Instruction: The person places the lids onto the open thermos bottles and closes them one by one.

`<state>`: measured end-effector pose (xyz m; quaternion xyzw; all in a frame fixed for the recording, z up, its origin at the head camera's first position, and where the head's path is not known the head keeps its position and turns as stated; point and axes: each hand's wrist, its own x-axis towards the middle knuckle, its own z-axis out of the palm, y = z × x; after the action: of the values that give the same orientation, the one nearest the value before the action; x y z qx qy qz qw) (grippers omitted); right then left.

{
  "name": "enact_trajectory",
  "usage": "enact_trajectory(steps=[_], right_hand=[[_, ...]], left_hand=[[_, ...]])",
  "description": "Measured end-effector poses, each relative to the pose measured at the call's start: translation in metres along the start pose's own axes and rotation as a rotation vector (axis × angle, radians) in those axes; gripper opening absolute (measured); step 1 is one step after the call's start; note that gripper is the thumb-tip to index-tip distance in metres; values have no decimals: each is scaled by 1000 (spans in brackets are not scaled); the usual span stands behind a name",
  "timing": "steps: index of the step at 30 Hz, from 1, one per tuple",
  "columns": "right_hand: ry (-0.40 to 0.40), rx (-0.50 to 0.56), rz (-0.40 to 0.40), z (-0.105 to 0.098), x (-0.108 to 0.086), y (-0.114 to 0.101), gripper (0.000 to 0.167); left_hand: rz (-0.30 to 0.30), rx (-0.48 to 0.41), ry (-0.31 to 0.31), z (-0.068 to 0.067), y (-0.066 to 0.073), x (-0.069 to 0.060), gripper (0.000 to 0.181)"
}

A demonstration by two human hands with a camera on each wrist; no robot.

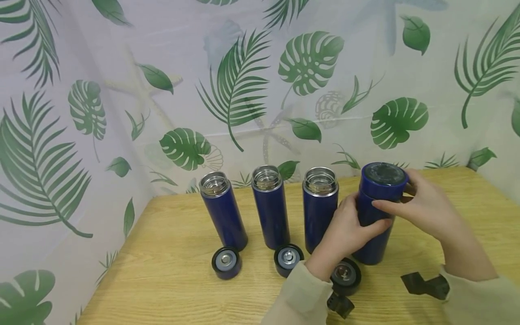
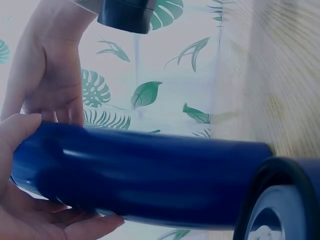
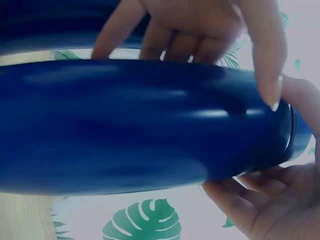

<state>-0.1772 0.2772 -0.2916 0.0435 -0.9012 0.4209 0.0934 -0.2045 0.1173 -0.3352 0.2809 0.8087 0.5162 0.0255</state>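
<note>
blue bottle (image 1: 374,247) stands capped, left grip (image 1: 350,229) holding its side, right grip (image 1: 426,208) holding its lid (image 1: 383,176).

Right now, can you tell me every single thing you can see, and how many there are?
Open thermos bottles: 3, dark blue with silver-coloured necks, standing in a row on the table
Lidded thermos bottle: 1, dark blue, at the right end of the row
Fitted lid: 1, blue with a dark top, on that bottle
Loose lids: 3, dark with round centres, on the table in front of the bottles
Table: 1, yellowish wood-look, under everything
Leaf-print backdrop: pale with green leaves, behind
Dark pieces: 2, black, one by each cuff; can't tell what
Sleeves: 2, beige, bottom
Left hand: 1, around the lidded bottle's body
Right hand: 1, around its top
</note>
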Motion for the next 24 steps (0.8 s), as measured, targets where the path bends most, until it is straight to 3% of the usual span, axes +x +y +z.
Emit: enact_trajectory(steps=[7, 24], right_hand=[[73, 36, -8, 6, 4, 1, 94], [181, 63, -27, 13, 9, 8, 90]], left_hand=[[-10, 33, 10, 1, 0, 0, 67], [-25, 45, 8, -1, 7, -4, 72]])
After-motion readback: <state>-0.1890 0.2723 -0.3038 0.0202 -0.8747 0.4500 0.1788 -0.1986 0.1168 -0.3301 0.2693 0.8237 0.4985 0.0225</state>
